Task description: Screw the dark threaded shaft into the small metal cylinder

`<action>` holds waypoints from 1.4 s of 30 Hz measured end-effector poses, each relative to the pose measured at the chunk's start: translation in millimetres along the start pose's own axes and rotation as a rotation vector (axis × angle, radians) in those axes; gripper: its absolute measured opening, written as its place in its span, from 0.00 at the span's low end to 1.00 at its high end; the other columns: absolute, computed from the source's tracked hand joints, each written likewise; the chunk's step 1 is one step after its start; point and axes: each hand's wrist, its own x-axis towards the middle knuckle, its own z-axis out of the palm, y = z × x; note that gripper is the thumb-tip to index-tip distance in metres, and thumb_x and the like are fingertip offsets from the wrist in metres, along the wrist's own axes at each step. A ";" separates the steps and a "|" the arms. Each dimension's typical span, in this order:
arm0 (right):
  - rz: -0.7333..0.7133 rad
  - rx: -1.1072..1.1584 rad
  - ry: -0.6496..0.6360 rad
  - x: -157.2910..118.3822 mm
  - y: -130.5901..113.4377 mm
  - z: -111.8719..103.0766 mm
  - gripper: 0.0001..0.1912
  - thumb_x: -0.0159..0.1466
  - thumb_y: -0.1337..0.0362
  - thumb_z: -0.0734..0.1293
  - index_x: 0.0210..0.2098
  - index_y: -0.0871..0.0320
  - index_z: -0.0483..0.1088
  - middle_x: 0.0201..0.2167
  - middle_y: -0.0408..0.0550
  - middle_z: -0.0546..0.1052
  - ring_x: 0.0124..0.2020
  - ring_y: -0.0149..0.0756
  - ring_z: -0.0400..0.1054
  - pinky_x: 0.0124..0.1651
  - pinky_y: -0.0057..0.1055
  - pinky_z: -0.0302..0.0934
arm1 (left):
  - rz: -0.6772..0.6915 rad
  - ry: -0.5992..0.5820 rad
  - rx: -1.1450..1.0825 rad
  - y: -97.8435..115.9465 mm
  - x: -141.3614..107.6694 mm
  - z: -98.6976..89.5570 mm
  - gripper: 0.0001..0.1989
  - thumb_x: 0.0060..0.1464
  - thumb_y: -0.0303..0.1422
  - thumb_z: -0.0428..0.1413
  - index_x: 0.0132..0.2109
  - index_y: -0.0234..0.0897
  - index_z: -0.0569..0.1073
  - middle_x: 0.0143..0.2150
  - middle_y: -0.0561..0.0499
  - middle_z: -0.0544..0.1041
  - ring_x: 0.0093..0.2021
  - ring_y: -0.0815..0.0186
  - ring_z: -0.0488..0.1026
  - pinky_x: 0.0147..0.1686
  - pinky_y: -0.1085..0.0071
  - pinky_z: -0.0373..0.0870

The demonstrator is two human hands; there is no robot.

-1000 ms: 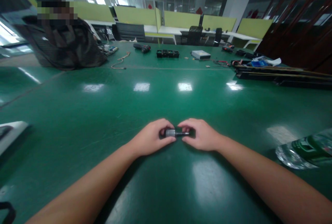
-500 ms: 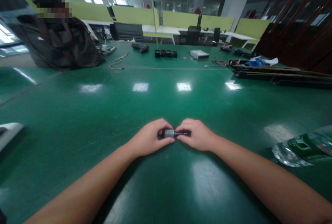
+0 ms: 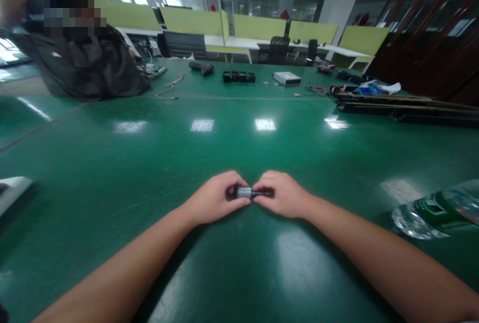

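A small cylinder point(image 3: 244, 192), silver in the middle with a dark left end, lies level just above or on the green tabletop point(image 3: 239, 148). My left hand point(image 3: 219, 197) closes its thumb and fingers around the left part. A thin dark shaft point(image 3: 260, 193) runs out of the cylinder's right side, and my right hand point(image 3: 282, 194) pinches it. The fingertips of both hands nearly meet. Parts of the piece are hidden in my fingers.
A clear bottle with a green label point(image 3: 436, 213) lies at the right. Behind are a large dark bag point(image 3: 93, 71), a cord point(image 3: 168, 88), a power tool point(image 3: 201, 68), a black part point(image 3: 238, 77), a grey box point(image 3: 287, 78) and dark strips point(image 3: 404, 108). A person is at the far left.
Both my hands keep the same grip with hardly any movement. At the upper left, a blurred hand of the other person has come into view.
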 end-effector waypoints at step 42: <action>-0.016 0.027 0.014 -0.9 4.4 -3.5 0.06 0.58 0.71 0.71 0.36 0.58 0.78 0.32 0.46 0.79 0.35 0.35 0.70 0.41 0.31 0.62 | -0.016 0.008 -0.010 4.0 0.4 -1.8 0.12 0.58 0.42 0.59 0.42 0.37 0.76 0.35 0.51 0.74 0.34 0.64 0.71 0.34 0.71 0.65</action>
